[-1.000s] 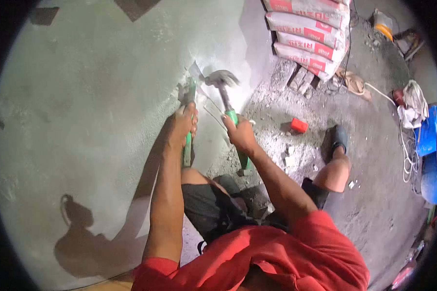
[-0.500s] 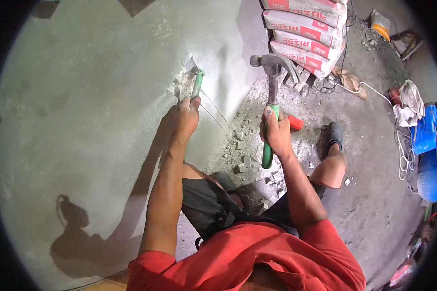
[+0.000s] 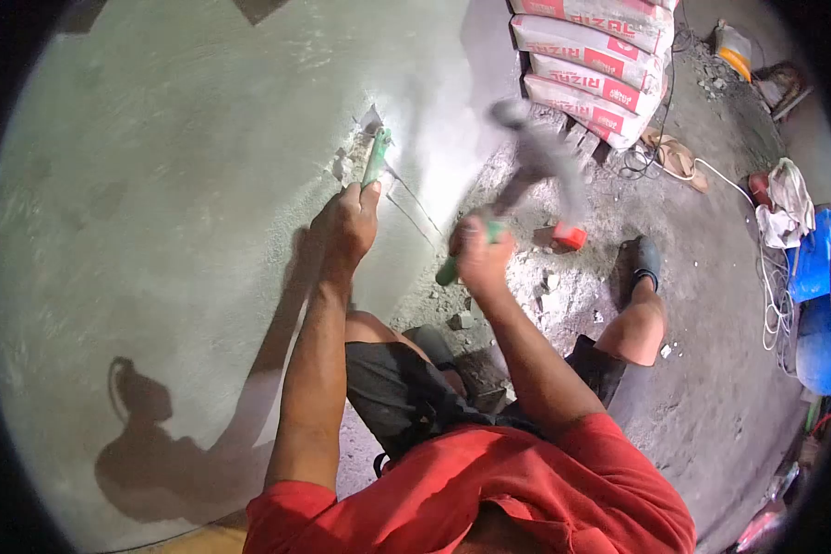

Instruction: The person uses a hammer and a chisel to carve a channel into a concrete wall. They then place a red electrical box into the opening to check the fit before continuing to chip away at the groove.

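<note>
My left hand (image 3: 349, 222) is wrapped round a green chisel (image 3: 377, 157), which reaches a chipped hole (image 3: 355, 152) in the grey plastered wall (image 3: 175, 203). Two thin cut lines run down from that hole. In my right hand (image 3: 483, 257) is the green handle of a claw hammer (image 3: 554, 162); the metal head is smeared by motion and tilts up and to the right, apart from the chisel. The chisel's tip is hard to make out against the broken plaster.
Red and white cement bags (image 3: 591, 69) are stacked at the top right. Rubble (image 3: 462, 319) and a red object (image 3: 570, 236) lie on the floor near my feet. Blue containers (image 3: 811, 254), a white cord (image 3: 764, 277) and a cloth (image 3: 787, 203) are at the right.
My right hand has moved left and slightly down with the hammer, which has tilted over to the right. My left hand and the chisel have hardly moved.
</note>
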The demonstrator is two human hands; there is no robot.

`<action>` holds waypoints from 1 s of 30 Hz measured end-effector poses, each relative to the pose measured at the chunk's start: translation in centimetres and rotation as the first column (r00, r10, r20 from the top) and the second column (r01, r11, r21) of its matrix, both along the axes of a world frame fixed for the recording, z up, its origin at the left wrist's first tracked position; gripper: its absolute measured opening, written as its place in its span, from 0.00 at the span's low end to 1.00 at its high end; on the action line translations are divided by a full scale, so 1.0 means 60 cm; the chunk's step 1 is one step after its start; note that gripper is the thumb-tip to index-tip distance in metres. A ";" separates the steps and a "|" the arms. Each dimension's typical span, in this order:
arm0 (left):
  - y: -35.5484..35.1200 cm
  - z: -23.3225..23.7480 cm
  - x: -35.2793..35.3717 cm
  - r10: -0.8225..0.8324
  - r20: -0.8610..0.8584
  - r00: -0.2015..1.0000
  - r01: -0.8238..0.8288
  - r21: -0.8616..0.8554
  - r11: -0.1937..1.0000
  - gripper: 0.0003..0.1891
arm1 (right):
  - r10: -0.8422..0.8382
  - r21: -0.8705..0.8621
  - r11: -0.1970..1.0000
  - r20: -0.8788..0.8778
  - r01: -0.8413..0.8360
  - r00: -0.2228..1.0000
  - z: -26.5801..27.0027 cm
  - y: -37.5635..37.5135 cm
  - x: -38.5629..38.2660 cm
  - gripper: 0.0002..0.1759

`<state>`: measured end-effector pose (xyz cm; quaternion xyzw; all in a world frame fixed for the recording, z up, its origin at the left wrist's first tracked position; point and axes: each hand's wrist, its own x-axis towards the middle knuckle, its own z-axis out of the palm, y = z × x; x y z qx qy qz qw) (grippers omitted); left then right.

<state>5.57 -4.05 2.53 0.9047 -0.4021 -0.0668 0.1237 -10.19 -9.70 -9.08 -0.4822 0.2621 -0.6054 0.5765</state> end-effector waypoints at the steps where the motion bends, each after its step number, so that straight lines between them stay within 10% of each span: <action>1: -0.001 -0.012 0.013 -0.059 0.056 0.997 0.059 -0.009 0.998 0.32 | -0.036 -0.036 0.999 -0.120 0.032 0.992 -0.055 -0.005 0.037 0.20; 5: 0.006 0.008 -0.019 0.035 0.063 0.997 -0.032 -0.047 0.998 0.30 | 0.087 -0.048 0.990 -0.531 -0.132 0.843 -0.023 -0.047 0.029 0.16; 9: 0.002 -0.009 0.000 0.012 -0.062 0.998 -0.016 -0.054 0.998 0.28 | 0.179 0.104 0.983 -0.336 -0.152 0.925 0.042 -0.040 -0.046 0.16; 13: 0.005 -0.029 0.005 0.007 0.006 1.000 -0.007 -0.103 0.995 0.28 | 0.108 -0.206 0.971 -0.079 -0.122 0.991 0.030 -0.025 -0.062 0.13; 15: 0.008 -0.029 0.004 -0.016 0.030 0.999 0.019 -0.115 0.993 0.28 | -0.338 -0.457 0.884 -0.482 0.097 0.809 -0.113 -0.034 0.011 0.18; 17: 0.006 -0.027 -0.006 0.097 -0.069 0.993 -0.101 -0.066 0.993 0.28 | 0.311 0.146 0.949 -0.595 -0.281 0.741 -0.018 -0.055 0.020 0.24; 23: 0.005 -0.041 0.015 0.050 -0.088 0.995 -0.058 -0.094 0.994 0.28 | 0.200 0.134 0.978 -0.361 -0.162 0.911 0.051 -0.059 -0.038 0.20; 25: 0.004 -0.027 0.002 -0.005 -0.045 0.999 0.002 -0.062 0.998 0.28 | 0.142 0.029 0.990 -0.140 -0.140 0.980 0.091 -0.045 -0.072 0.16; 30: 0.003 -0.085 0.042 -0.032 -0.063 0.997 0.020 -0.184 0.983 0.28 | -0.301 -0.583 0.811 -0.340 0.052 0.891 -0.030 -0.036 -0.006 0.16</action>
